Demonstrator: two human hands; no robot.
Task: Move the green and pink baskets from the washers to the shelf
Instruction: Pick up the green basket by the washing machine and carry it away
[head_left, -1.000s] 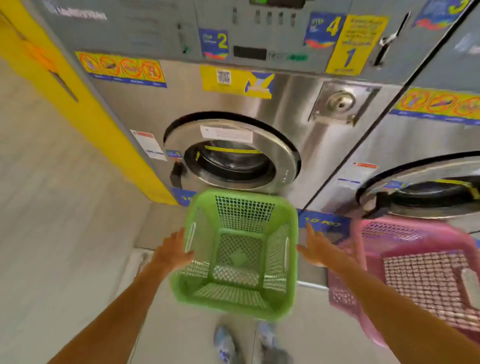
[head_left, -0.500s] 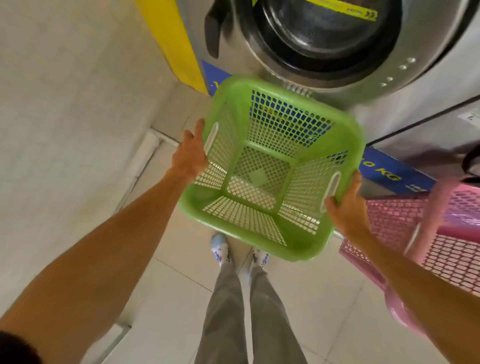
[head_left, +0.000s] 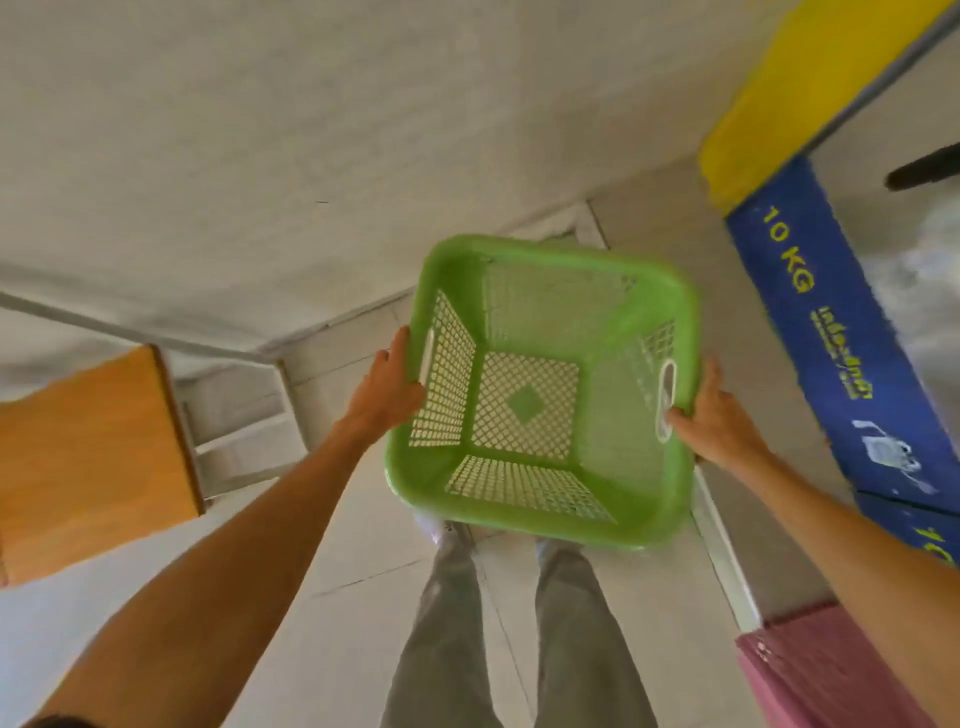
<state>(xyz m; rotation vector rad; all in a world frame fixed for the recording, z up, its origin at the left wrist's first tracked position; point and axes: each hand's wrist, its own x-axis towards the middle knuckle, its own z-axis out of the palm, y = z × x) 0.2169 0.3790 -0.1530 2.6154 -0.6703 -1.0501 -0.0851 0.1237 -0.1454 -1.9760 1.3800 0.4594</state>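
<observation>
The empty green mesh basket (head_left: 540, 395) hangs in the air in front of me, above the floor and my legs. My left hand (head_left: 387, 387) grips its left side by the handle slot. My right hand (head_left: 714, 415) grips the right side, thumb at the handle slot. Only a corner of the pink basket (head_left: 826, 670) shows at the bottom right, partly behind my right forearm.
The washer's blue "10 KG" base strip (head_left: 836, 332) and yellow panel (head_left: 810, 88) run along the right. A white wall fills the top left. An orange-brown board (head_left: 88, 457) on a white frame (head_left: 244, 426) stands at the left. Pale floor tiles lie below.
I have turned left, away from the washers, carrying the green basket with both hands. The washer door has left the view and the pink basket has slid to the bottom right corner.
</observation>
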